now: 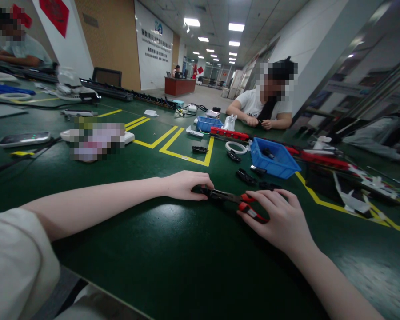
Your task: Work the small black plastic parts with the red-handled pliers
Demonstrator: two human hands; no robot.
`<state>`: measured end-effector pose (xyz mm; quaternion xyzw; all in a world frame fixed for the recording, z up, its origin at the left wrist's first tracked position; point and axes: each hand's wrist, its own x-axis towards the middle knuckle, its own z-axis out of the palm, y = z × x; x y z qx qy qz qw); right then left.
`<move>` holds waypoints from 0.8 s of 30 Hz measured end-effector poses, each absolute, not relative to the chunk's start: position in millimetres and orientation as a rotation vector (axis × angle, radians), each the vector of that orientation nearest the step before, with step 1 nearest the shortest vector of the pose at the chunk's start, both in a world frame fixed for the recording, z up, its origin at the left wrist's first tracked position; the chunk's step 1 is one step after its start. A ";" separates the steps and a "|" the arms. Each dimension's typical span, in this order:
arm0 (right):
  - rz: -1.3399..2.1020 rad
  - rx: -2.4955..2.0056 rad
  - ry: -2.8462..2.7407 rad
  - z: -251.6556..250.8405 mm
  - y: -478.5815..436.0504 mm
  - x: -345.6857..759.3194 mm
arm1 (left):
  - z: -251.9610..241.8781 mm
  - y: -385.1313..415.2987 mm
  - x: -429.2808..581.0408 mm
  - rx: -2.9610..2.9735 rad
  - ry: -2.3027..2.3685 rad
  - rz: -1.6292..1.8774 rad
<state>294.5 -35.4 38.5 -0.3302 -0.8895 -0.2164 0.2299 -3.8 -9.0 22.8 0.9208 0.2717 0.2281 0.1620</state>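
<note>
The left hand (186,184) pinches a black part (202,190) between thumb and fingers, just above the tabletop (166,262) or resting on it; which, I cannot tell. The right hand (283,218) holds red-handled pliers (246,207), fingers around the handles, with the nose pointing at the left hand and meeting the part.

The pinch looks light, so a twist or pull from the pliers could turn the part out of the left fingers. If the nose slipped off, it could nip a fingertip, as they are close together. A hard squeeze might mark or crack the part. Loose black pieces (246,177) lie just beyond the right hand, near the blue bin (270,164), where a sweep of that hand could knock them about.

The part's shape is hard to make out, dark on dark and partly covered by the left fingers. Whether the nose bites on it or only touches is unclear. The right palm hides the handle ends, and the bin's contents show only partly.
</note>
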 end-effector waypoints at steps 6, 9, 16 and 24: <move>-0.559 -0.947 -2.427 40.6 -36.0 296.2 | 23.1 -8.1 -1.8 2.504 0.709 0.703; -0.558 -0.961 -2.415 40.6 -35.7 297.1 | 21.5 -6.4 -1.7 2.468 0.706 0.723; -0.561 -0.939 -2.424 40.9 -36.6 296.3 | 20.2 -4.7 -2.4 2.515 0.690 0.681; -0.463 -0.944 -2.452 40.3 -39.9 293.7 | 21.1 -4.7 -3.8 2.532 0.667 0.800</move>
